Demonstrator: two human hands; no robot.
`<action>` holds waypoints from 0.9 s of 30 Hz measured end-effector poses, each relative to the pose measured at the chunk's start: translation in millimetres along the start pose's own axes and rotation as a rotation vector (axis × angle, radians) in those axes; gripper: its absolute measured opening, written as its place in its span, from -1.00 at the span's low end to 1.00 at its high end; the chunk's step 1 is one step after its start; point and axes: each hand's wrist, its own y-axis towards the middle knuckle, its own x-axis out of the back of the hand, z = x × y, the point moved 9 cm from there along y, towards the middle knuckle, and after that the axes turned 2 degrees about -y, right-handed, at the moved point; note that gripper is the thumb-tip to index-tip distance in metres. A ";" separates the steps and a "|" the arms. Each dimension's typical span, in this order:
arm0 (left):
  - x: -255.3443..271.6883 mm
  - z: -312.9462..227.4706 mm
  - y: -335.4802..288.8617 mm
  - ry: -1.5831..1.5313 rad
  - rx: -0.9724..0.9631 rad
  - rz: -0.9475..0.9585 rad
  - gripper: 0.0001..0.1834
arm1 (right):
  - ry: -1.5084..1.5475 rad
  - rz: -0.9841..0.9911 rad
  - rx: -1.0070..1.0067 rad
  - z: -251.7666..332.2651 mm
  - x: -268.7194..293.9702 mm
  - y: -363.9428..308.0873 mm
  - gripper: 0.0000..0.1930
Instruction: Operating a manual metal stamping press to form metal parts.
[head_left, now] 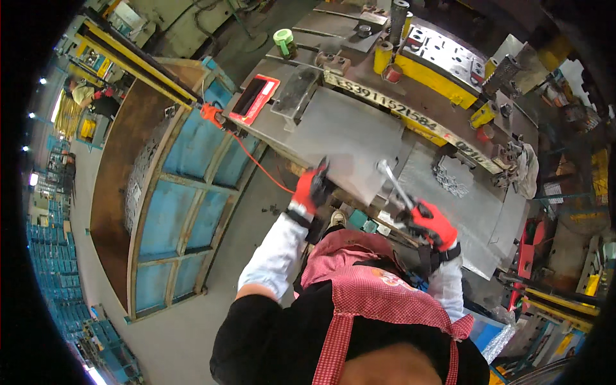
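My right hand (434, 224), in a red and black glove, is closed round the near end of a silvery metal rod with a round head (393, 183). The rod slants up and left, its head over the right part of a flat grey sheet metal plate (346, 128). Whether the head touches the plate I cannot tell. My left hand (312, 186), gloved the same way, is at the plate's near left edge. Its fingers are smeared by motion, so their grip does not show. To the right, a heap of small metal pieces (451, 181) lies on a second grey surface (443, 212).
Behind the plate stands a press die (443, 58) with yellow blocks and dark posts. A red-framed dark panel (255, 99) and a green-lidded jar (284, 43) sit at the table's left. Further left is a large blue metal bin (186, 186); an orange cable (260, 163) hangs between.
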 end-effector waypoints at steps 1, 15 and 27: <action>7.1 7.5 -16.0 0.126 -0.039 0.032 -0.59 | 0.052 0.012 0.000 -4.2 -5.9 -11.6 -0.47; -225.1 -166.2 154.7 -0.262 0.012 0.573 -0.79 | 0.180 -0.437 0.337 66.8 18.5 -64.3 -0.41; -262.7 -172.6 228.2 0.757 -0.812 0.616 -0.80 | 0.116 -0.489 0.433 93.8 28.4 -23.5 -0.57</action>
